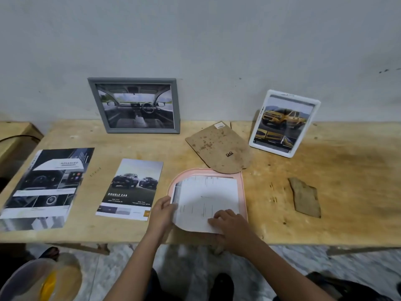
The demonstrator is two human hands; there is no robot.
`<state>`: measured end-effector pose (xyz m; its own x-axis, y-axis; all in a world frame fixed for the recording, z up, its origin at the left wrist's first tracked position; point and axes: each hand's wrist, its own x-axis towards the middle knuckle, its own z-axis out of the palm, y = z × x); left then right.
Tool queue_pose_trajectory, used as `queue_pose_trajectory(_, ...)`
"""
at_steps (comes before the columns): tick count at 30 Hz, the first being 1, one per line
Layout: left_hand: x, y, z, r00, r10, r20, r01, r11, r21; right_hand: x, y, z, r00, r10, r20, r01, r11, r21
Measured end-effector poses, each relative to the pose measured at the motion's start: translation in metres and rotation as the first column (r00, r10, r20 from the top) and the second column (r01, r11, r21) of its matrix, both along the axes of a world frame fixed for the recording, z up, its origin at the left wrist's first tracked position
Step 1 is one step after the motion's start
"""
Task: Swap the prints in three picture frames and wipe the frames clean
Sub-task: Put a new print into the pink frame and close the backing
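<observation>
Wooden table [325,170] against a pale wall.

Pink frame [243,192], arched at one end, lies flat at the near edge, centre. A white sheet [208,198] lies on it, faint print showing, its near edge curling past the frame toward the table's lip.

Left hand [161,213] – thumb and fingers pinch the sheet's left edge. Right hand [229,224] – rests on top of the sheet's near right corner, fingers bent, tips down on the paper.

Brown backing board [219,146], same arched shape, lies just behind the pink frame and overlaps its far edge.

Grey frame [134,105] leans on the wall, left of centre, holding a car-interior print. White frame [284,123] leans at the right, holding a yellow pickup print.

Two loose prints lie flat on the left: a large dark brochure [43,187] and, between it and the pink frame, a "Double Cab" sheet [130,190].

Right of the pink frame, apart from it – a brown scrap [303,197], possibly cloth; too blurred to say.
</observation>
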<state>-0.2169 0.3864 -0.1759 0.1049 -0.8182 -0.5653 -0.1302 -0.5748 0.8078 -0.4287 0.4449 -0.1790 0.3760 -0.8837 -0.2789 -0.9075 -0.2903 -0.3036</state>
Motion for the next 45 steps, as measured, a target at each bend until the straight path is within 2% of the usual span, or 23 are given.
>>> queue_pose_trajectory(2, -0.004, 0.006, -0.006, 0.972, -0.127, 0.200, 0.148, 0.985, -0.091, -0.003, 0.001, -0.004, 0.999, -0.017, -0.041, 0.020, 0.997, 0.070)
queue_pose_trajectory(3, -0.006, 0.009, -0.011, 0.925, -0.218, 0.312, 0.267, 0.956, -0.123, -0.004, 0.001, -0.006, 0.999, -0.035, -0.036, 0.038, 0.996, 0.076)
queue_pose_trajectory(6, -0.016, 0.021, -0.016, 0.690, -0.403, 0.601, 0.560, 0.824, -0.091, -0.005, 0.002, -0.014, 0.990, -0.135, 0.030, 0.133, 0.989, 0.072)
queue_pose_trajectory(10, -0.026, 0.026, -0.020, 0.513, -0.529, 0.677, 0.713, 0.701, 0.007, -0.004, -0.001, -0.023, 0.981, -0.194, 0.025, 0.193, 0.981, 0.032)
queue_pose_trajectory(13, -0.028, 0.022, -0.025, 0.429, -0.556, 0.712, 0.746, 0.663, 0.069, -0.002, -0.005, -0.020, 0.977, -0.214, 0.012, 0.214, 0.976, 0.042)
queue_pose_trajectory(26, -0.027, 0.013, -0.022, 0.338, -0.480, 0.810, 0.748, 0.659, 0.079, -0.013, -0.033, -0.012, 0.971, -0.236, -0.036, 0.238, 0.966, 0.104)
queue_pose_trajectory(30, -0.029, 0.006, -0.024, 0.351, -0.420, 0.837, 0.740, 0.672, 0.026, -0.010, -0.039, -0.007, 0.966, -0.254, -0.048, 0.257, 0.963, 0.081)
queue_pose_trajectory(34, -0.034, -0.010, -0.025, 0.417, -0.399, 0.816, 0.721, 0.692, -0.030, -0.013, -0.055, 0.000, 0.961, -0.261, -0.092, 0.269, 0.959, 0.086)
queue_pose_trajectory(37, -0.037, -0.036, -0.027, 0.467, -0.367, 0.805, 0.707, 0.701, -0.091, -0.021, -0.070, 0.003, 0.944, -0.331, -0.021, 0.331, 0.938, 0.104)
queue_pose_trajectory(39, -0.041, -0.059, -0.022, 0.550, -0.324, 0.770, 0.655, 0.739, -0.157, -0.032, -0.084, 0.005, 0.899, -0.433, 0.062, 0.425, 0.898, 0.112)
queue_pose_trajectory(41, -0.045, -0.086, -0.015, 0.636, -0.283, 0.718, 0.565, 0.804, -0.184, -0.044, -0.101, 0.007, 0.801, -0.580, 0.149, 0.570, 0.815, 0.106)
queue_pose_trajectory(42, -0.047, -0.100, -0.009, 0.656, -0.301, 0.692, 0.541, 0.827, -0.153, -0.049, -0.109, 0.010, 0.720, -0.661, 0.210, 0.654, 0.748, 0.112)
queue_pose_trajectory(43, -0.050, -0.112, -0.006, 0.670, -0.334, 0.662, 0.539, 0.833, -0.125, -0.054, -0.118, 0.012, 0.619, -0.736, 0.274, 0.735, 0.666, 0.130)
queue_pose_trajectory(45, -0.056, -0.137, -0.003, 0.754, -0.386, 0.531, 0.501, 0.862, -0.085, -0.063, -0.136, 0.018, 0.386, -0.859, 0.338, 0.849, 0.474, 0.234)
